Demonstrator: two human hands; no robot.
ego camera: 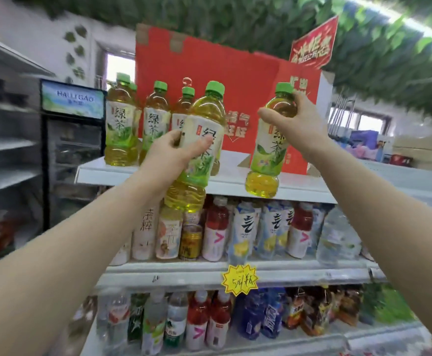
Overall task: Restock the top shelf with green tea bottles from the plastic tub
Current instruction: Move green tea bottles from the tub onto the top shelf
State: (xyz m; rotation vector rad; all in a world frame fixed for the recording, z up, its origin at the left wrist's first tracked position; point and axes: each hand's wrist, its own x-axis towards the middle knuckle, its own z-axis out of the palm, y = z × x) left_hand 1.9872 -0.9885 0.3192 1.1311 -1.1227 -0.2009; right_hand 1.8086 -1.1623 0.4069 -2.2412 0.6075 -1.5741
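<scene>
Height against the front edge of the top shelf (pixel 235 187) is what the coming move turns on. The left hand (pixel 173 152) is wrapped round the label of the left-hand bottle (pixel 209 111), whose cap leans a little to the right. Its base hangs below the shelf's front edge, so it must rise before it can go in. The right hand (pixel 291 122) grips the right-hand bottle (pixel 266 155) at its shoulder, just under the cap. This one is nearly upright, with its base level with the front lip and seemingly just in front of it, so it looks nearer to landing. Bare shelf lies behind it, between the standing bottles (pixel 121 129) at the shelf's left end and the red carton (pixel 209 68) along the back edge. The plastic tub is out of view.
</scene>
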